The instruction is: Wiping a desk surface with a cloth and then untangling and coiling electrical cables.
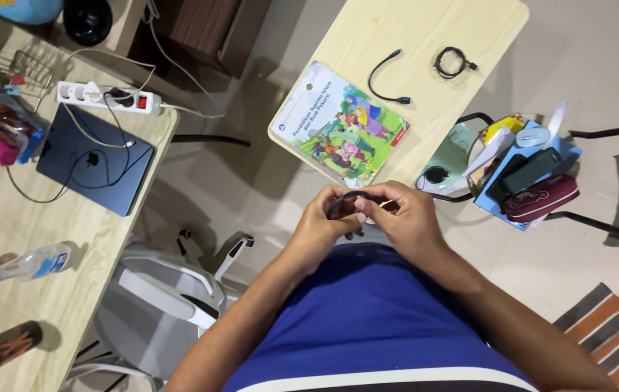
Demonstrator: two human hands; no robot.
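both hands meet in front of the body, below the near edge of the small surface [425, 29]. the left hand [318, 226] and right hand [405, 218] each pinch a dark cable [341, 203], which bows in a short arc between the two grips, running left to right. both hands are equally near it. the picture book [340, 123] lies just beyond, untouched.

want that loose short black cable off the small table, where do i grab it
Pinch the short black cable at the middle of its curve, from above. It lies flat on the light wooden table, bowed open, apart from the picture book and the coiled cable.
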